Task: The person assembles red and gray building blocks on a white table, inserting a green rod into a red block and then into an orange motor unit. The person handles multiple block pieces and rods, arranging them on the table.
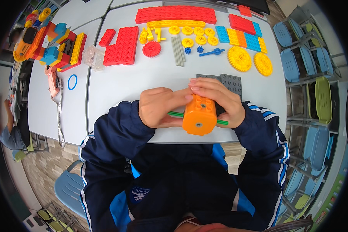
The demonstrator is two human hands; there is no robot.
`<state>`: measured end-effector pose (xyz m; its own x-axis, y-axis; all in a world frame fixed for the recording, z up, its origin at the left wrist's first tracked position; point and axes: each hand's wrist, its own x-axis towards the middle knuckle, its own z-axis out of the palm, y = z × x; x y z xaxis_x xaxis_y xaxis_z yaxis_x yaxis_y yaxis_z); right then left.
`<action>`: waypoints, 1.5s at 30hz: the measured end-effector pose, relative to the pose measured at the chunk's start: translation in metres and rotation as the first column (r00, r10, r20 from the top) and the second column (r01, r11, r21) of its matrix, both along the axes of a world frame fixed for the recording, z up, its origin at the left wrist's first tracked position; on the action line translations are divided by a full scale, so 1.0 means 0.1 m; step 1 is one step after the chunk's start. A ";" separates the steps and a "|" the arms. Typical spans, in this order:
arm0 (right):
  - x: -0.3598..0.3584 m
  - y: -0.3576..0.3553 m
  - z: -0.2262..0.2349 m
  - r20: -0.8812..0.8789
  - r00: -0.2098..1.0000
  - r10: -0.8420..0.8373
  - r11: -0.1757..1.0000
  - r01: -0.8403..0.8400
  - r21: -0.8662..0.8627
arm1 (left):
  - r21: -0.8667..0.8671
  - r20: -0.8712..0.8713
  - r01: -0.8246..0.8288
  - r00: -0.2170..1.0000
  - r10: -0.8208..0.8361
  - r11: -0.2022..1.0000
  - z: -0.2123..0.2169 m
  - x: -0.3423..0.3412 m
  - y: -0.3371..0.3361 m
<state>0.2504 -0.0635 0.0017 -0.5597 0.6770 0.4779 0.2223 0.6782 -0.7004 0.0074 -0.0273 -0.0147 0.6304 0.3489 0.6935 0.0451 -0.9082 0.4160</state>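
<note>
Near the table's front edge, both my hands are closed around an orange toy motor block [199,121] with studs on its upper face. A green axle sticks out on both sides, its longer left part [176,114] running toward my left palm. My left hand [158,106] grips the block's left side, thumb and fingers reaching to its far end. My right hand [222,98] wraps the far and right sides, its fingers over the top edge. A dark part shows between the block and my right palm. Just beyond my hands lie grey studded plates [232,83], partly covered by my right hand.
Farther back lie red beams [176,14], a red plate [121,46], yellow pulley wheels [187,31], grey axles [177,50], a blue rod piece [212,52] and yellow gears [239,59]. A built brick model [54,44] and a blue ring [72,82] are at left.
</note>
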 end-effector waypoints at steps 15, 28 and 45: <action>0.07 0.00 0.02 -0.098 0.994 -0.048 0.958 0.018 -0.287 | 0.040 0.035 -0.097 0.995 0.095 0.995 0.08 0.00 0.07; 0.25 -0.01 0.10 -0.357 0.870 -0.341 0.727 0.003 -0.687 | -0.049 0.161 -0.288 0.943 0.292 0.957 0.17 -0.14 0.10; 0.31 0.16 0.08 -0.144 0.826 -0.545 0.828 0.557 0.060 | -0.180 0.090 -0.125 0.986 0.143 0.976 0.11 -0.15 0.11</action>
